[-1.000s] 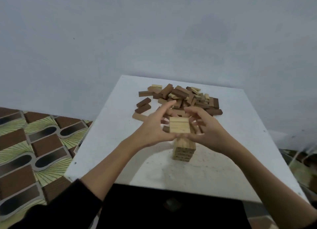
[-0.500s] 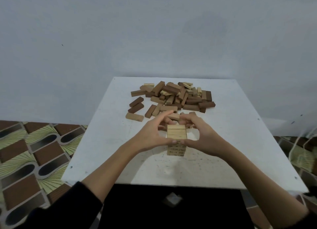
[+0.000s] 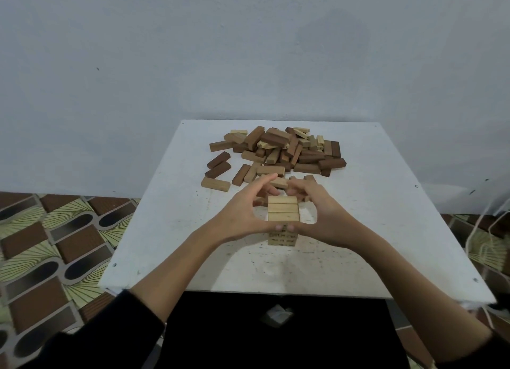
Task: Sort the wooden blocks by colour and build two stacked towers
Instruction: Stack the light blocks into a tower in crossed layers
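A tower of light wooden blocks stands on the white table, its top layer three blocks side by side. My left hand and my right hand wrap the tower's top from either side. Both thumbs press its front face, and the fingers curve round behind it. A mixed pile of light and dark blocks lies behind the tower. No dark tower is visible.
Loose blocks lie left of the pile: two dark ones and a light one. A pale wall rises right behind the table. Patterned floor shows on the left, and a dark surface sits below the table's front edge.
The camera tipped and the view shifted. My hands stayed round the tower's top and closed in a little, with the thumbs now meeting at its front.
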Available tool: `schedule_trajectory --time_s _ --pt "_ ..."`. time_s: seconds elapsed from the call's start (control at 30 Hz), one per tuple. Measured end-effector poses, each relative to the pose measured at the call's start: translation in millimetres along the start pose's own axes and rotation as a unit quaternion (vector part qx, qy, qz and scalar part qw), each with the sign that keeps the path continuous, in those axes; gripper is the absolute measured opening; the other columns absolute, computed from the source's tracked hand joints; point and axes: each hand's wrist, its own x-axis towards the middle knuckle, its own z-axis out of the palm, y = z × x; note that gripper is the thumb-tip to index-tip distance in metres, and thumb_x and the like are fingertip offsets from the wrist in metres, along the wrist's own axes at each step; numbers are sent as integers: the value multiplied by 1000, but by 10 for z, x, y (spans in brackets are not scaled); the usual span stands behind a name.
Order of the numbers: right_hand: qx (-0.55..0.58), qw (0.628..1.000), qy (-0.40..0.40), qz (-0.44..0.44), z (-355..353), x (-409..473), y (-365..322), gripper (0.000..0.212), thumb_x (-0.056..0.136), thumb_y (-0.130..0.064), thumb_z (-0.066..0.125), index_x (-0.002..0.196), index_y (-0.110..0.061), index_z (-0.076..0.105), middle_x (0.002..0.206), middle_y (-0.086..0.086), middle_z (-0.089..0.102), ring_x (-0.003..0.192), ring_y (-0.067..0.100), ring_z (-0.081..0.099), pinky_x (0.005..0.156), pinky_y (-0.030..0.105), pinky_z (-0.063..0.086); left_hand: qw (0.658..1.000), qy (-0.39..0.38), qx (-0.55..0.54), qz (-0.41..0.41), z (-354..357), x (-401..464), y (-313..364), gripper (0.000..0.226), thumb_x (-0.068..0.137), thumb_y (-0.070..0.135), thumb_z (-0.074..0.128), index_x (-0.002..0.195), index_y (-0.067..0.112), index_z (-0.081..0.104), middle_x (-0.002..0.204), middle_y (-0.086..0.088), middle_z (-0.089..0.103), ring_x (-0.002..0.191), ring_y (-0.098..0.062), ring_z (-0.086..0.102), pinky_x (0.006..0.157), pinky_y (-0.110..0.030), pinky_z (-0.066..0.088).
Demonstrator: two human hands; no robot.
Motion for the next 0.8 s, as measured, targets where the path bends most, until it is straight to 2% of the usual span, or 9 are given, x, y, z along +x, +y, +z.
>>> schedule_trajectory --time_s 0.23,0.33,0.4,0.47,0.53,0.6,0.67,0.73,0.8 --pt "-3 1000 -2 -11 3 2 -46 77 75 -14 76 118 -53 26 108 -25 39 109 3 40 87 6 32 1000 3 10 8 30 0 -17 91 70 11 82 145 21 33 109 15 53 108 5 51 96 -13 42" --pt "-3 1000 1 -14 0 0 -65 76 76 -13 76 116 -55 27 107 -26 39 107 3 40 85 3 32 1000 5 13 5 34 4 -22 91 70 11 82 145 23 32 109 17 53 109 4 51 97 -14 42" --pt "2 1000 0 -11 1 -4 -67 76 76 -12 75 116 -55 27 107 -25 40 108 4 40 87 6 33 1000 6 13 1 43 3 -22 91 70 11 82 145 24 32 109 17 53 109 4 51 96 -15 43" --pt "14 1000 -2 1 12 -14 -60 76 76 -13 76 120 -51 28 110 -20 42 110 5 40 93 14 35 1000 7 2 -4 54 -6 -26 92 70 12 82 145 23 30 113 18 52 110 9 49 94 -11 41" --pt "40 999 -3 30 32 -36 -45 80 75 -18 77 132 -39 26 123 -11 42 119 5 37 101 23 35 1000 3 -20 -16 67 -34 -3 94 70 17 84 145 28 28 122 22 46 115 15 43 92 -4 37" --pt "85 994 -8 66 74 -78 -48 88 77 -22 76 144 -28 19 138 -8 34 128 3 30 104 24 29 999 -12 -25 -22 103 -81 34 84 71 24 82 133 46 30 125 33 38 118 23 33 90 1 31" --pt "133 987 -6 88 159 -130 -53 92 80 -25 73 148 -25 12 147 -8 24 134 5 24 110 29 27 998 -23 -38 -34 174 -132 52 83 73 29 78 127 58 22 130 39 28 118 28 26 84 7 27" --pt "158 982 9 101 263 -184 -73 92 80 -35 71 147 -28 9 150 -11 19 136 6 22 113 37 27 995 -20 -70 -60 249 -173 7 100 77 26 78 144 45 6 150 21 18 128 14 22 78 11 26" --pt "181 978 26 99 348 -219 -107 79 75 -43 67 135 -45 14 139 -25 24 128 -7 27 108 28 32 992 -25 -80 -90 303 -202 -21 104 83 21 72 151 30 -7 153 11 14 127 1 25 75 11 27"
